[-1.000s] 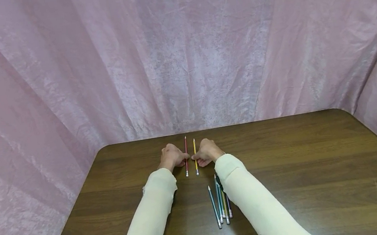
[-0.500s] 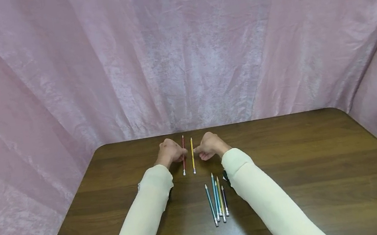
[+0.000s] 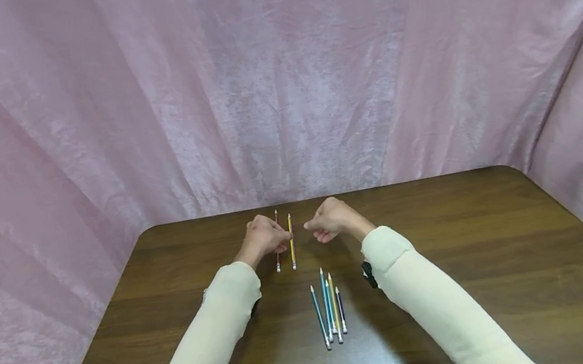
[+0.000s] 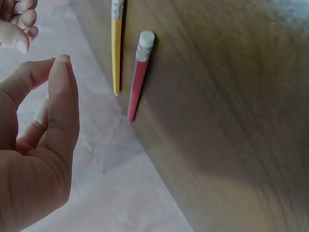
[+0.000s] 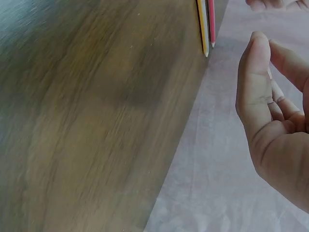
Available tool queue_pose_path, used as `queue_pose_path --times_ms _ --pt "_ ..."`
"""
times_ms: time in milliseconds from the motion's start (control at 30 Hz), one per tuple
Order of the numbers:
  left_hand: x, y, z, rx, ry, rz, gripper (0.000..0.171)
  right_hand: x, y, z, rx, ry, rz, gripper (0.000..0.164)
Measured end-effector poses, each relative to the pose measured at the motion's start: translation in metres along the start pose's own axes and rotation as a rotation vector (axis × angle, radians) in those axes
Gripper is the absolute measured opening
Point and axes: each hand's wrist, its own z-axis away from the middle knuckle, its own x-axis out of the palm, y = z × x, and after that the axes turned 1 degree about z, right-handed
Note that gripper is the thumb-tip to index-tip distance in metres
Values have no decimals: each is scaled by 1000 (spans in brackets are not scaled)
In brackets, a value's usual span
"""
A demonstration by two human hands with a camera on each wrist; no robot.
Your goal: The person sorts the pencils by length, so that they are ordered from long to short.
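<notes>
A red pencil (image 4: 137,79) and a yellow pencil (image 3: 293,253) lie side by side near the table's far edge, eraser ends towards me. Over the red one is my left hand (image 3: 261,238), thumb and index fingertips together and nothing between them; its fingertips overlap the yellow pencil in the head view. To the right of the pair, apart from both pencils, my right hand (image 3: 333,218) also has its thumb and index fingertips together, other fingers curled, holding nothing. The right wrist view shows both pencil tips past that hand.
Closer to me lies a loose group of several pencils, among them a teal pencil (image 3: 319,315), a gold pencil (image 3: 335,312) and a dark pencil (image 3: 341,312). Beyond the wooden table (image 3: 446,247) hangs a pink curtain (image 3: 278,84).
My right hand has left the yellow pencil and moved right. My left hand has let go of the red pencil and lifted above it. Both pencils lie still while the view has shifted slightly.
</notes>
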Motion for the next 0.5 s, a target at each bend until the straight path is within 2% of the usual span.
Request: queue_pose_path --times_ms 133,367,500 --pt "2 1 7 -7 -14 -3 12 -5 4 8 -8 -23 2 31" --pt "5 2 23 36 -83 -16 11 -6 13 19 -30 -60 -10 31" --pt "8 2 33 55 -98 -7 8 -6 15 27 -45 -75 -8 31"
